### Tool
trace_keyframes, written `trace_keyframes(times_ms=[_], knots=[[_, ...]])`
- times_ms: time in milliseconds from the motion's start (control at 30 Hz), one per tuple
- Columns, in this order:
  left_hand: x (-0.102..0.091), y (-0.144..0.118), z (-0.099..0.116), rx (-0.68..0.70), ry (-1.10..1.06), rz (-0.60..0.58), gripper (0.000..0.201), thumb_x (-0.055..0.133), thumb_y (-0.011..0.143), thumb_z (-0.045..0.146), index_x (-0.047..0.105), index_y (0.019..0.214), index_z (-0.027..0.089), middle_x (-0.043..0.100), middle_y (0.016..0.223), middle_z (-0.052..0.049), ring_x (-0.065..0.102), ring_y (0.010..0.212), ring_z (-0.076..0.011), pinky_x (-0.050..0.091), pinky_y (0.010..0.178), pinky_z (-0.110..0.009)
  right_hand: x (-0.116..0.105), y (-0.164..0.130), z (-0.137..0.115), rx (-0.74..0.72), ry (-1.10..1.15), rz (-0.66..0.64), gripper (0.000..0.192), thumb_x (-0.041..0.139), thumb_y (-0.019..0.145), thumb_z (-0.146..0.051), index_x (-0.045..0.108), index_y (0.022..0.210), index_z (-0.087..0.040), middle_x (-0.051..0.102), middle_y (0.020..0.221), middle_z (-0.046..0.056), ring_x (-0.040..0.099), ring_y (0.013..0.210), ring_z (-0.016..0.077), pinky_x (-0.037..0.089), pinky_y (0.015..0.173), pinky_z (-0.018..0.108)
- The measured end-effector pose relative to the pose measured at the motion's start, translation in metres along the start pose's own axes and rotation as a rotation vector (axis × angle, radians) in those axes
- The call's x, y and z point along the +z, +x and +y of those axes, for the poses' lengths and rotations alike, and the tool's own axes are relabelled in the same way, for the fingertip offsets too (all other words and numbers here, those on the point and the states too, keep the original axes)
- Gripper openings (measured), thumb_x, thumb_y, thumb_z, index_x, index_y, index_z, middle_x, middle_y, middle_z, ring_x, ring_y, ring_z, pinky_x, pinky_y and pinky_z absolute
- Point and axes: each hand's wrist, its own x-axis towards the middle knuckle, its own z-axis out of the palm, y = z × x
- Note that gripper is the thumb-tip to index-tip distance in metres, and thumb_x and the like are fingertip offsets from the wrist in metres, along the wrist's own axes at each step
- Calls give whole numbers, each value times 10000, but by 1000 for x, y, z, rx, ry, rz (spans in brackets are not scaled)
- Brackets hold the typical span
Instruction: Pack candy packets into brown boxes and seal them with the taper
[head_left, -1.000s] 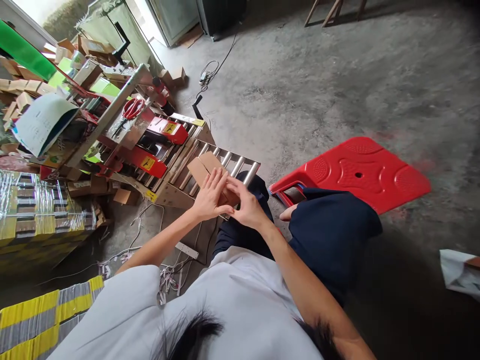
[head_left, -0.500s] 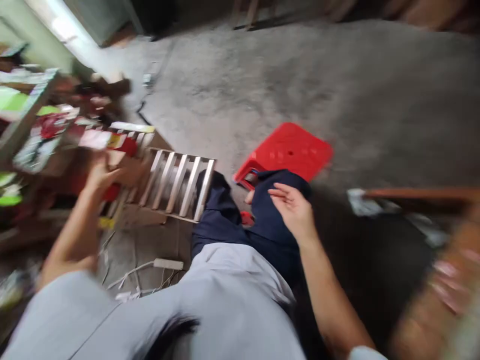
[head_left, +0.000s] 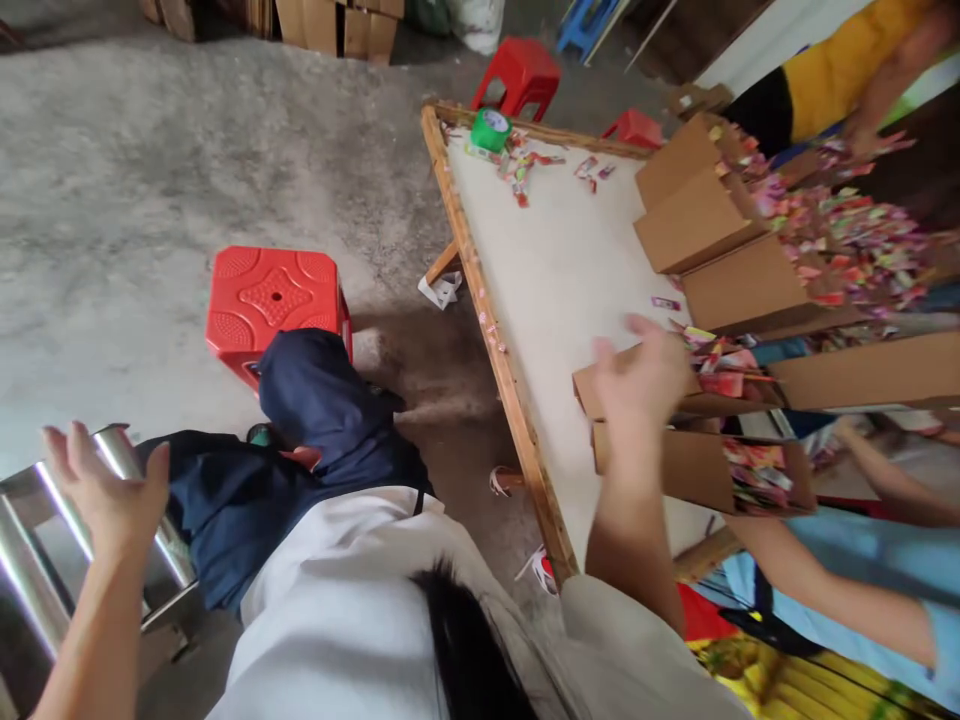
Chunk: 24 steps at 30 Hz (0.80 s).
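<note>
The right hand (head_left: 646, 375) reaches over the bench (head_left: 555, 290), fingers spread and open, its grip on nothing. Just beyond and under its fingertips lies an open cardboard box (head_left: 675, 395) of bright wrapped sweets; a second box (head_left: 705, 470) sits just below. The left hand (head_left: 105, 485) hovers open-palmed over the metal rollers (head_left: 45, 550), holding nothing.

Brown open carton (head_left: 660, 400) lying sideways on table, sweets inside

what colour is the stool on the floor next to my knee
Red. The plastic stool shows best in the head view, standing on the grey concrete floor.
</note>
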Motion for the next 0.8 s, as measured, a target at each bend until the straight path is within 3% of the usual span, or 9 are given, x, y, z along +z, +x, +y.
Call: trace_keyframes(times_ms=[67, 167, 233, 300, 433, 500, 567, 667, 800], knots=[[15, 11, 3, 43, -65, 36, 907, 661, 747, 443, 118, 1418, 720, 78, 1582, 365, 266, 1496, -310, 333, 1238, -534, -15, 20, 57, 191, -221, 161, 516, 697, 819, -452, 607, 1235, -161, 594, 1273, 262, 519, 1209, 426, 364, 1000, 618], [39, 26, 22, 46, -194, -7, 832, 685, 753, 396, 253, 1392, 709, 212, 1565, 313, 446, 1388, -307, 471, 1139, -550, -14, 28, 118, 420, -329, -35, 551, 764, 725, -536, 684, 1060, -106, 627, 1119, 321, 561, 1100, 436, 401, 888, 557], [53, 29, 38, 67, -277, -20, 783, 698, 759, 369, 332, 1371, 690, 287, 1546, 278, 494, 1350, -299, 496, 1113, -550, -7, 24, 138, 488, -395, -177, 473, 778, 701, -501, 714, 917, -85, 671, 928, 279, 612, 980, 411, 431, 803, 500], [67, 28, 54, 87, -359, -31, 696, 708, 774, 362, 427, 1340, 652, 378, 1511, 229, 541, 1304, -287, 525, 1079, -538, -2, 17, 143, 491, -439, -193, 398, 774, 703, -439, 730, 890, -90, 697, 849, 225, 643, 902, 385, 447, 759, 453], [105, 23, 100, 116, -485, -112, 401, 676, 828, 454, 642, 1227, 425, 599, 1323, 51, 620, 1180, -279, 587, 968, -516, 0, 1, 132, 485, -242, -83, 340, 744, 713, -400, 752, 891, -110, 745, 850, 175, 677, 811, 327, 473, 734, 390], [129, 19, 137, 143, -571, -222, 440, 669, 819, 534, 678, 1181, 284, 653, 1225, -51, 640, 1127, -291, 600, 912, -499, -1, -4, 121, 476, -119, -51, 333, 743, 703, -405, 756, 877, -121, 755, 869, 165, 682, 793, 306, 480, 730, 371], [156, 12, 181, 160, -693, -411, 576, 680, 790, 604, 664, 1203, 202, 657, 1227, -127, 637, 1137, -308, 587, 919, -489, -4, -7, 106, 447, -17, -32, 325, 747, 693, -410, 755, 860, -132, 757, 871, 155, 681, 784, 295, 486, 731, 365], [196, -3, 254, 109, -929, -793, 724, 652, 767, 706, 618, 1292, 207, 593, 1379, -173, 588, 1252, -333, 527, 1009, -501, -14, -11, 74, 367, 97, -20, 309, 750, 692, -429, 747, 831, -153, 746, 821, 117, 657, 732, 266, 484, 700, 355], [229, -19, 321, -233, -1078, -1245, 843, 348, 814, 855, 609, 1312, 227, 552, 1437, -180, 556, 1305, -359, 531, 975, -519, -40, -27, 14, 87, 126, -69, 313, 740, 750, -490, 659, 661, -202, 683, 718, 51, 593, 679, 218, 451, 646, 328]])
